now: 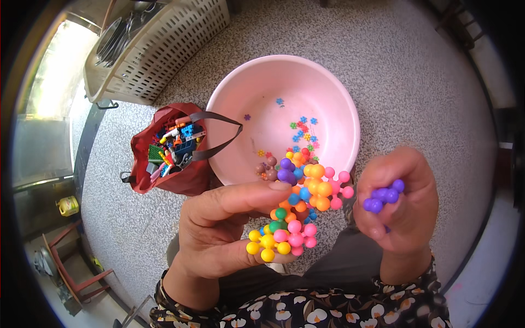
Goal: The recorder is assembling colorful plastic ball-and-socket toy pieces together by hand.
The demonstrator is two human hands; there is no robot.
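Note:
My left hand (pixel 219 232) grips a cluster of joined knobbed toy pieces (pixel 318 186) in orange, purple, blue, pink, brown, green and yellow. Its thumb presses near a purple piece at the top, while the lower fingers support a yellow and a pink piece. To the right, apart from that cluster, my right hand (pixel 407 210) pinches a single purple knobbed piece (pixel 384 197). Beyond both hands is a round pink basin (pixel 240 82) with several small flower-shaped pieces (pixel 303 128) scattered inside. The cluster hides part of the basin's near side.
A red bag (pixel 191 183) with dark straps, filled with mixed building bricks (pixel 178 142), stands against the basin's left. Farther back on the left is a pale slotted plastic basket (pixel 158 60). A wooden chair (pixel 71 273) and yellow container (pixel 67 206) are at far left on the speckled floor (pixel 415 98).

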